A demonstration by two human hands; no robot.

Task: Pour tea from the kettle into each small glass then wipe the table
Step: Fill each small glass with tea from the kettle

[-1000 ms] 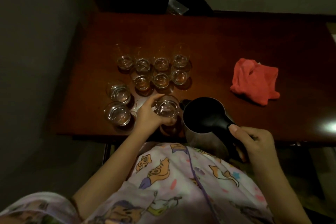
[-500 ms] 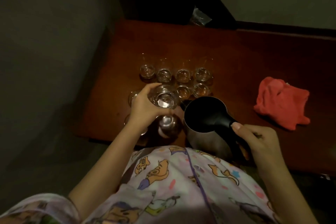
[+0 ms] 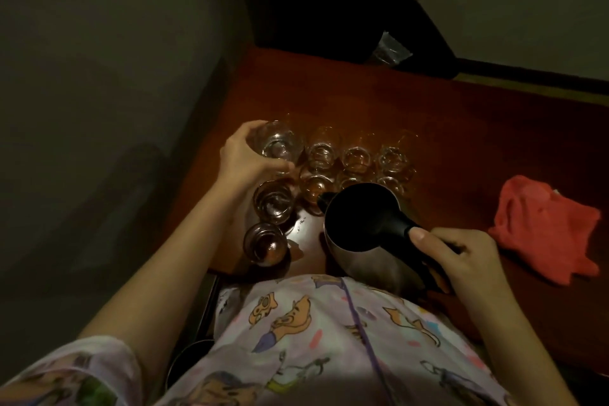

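Observation:
My left hand (image 3: 245, 155) grips a small clear glass (image 3: 280, 143) at the far left end of the back row of glasses. Several small glasses (image 3: 357, 158) stand in two rows on the dark red wooden table (image 3: 478, 148); some hold amber tea. Two more glasses (image 3: 273, 203) (image 3: 265, 242) stand closer to me on the left. My right hand (image 3: 461, 257) holds the black handle of the steel kettle (image 3: 362, 224), which sits upright near the table's front edge with its black lid on and its spout towards the glasses.
A crumpled red cloth (image 3: 543, 224) lies on the table to the right of the kettle. A dark object and a clear plastic bag (image 3: 390, 49) sit at the back edge. A wall runs along the table's left side. A wet patch shines near the kettle.
My left hand has carried the glass from in front of the kettle to the far left of the back row. The kettle has stayed put in my right hand.

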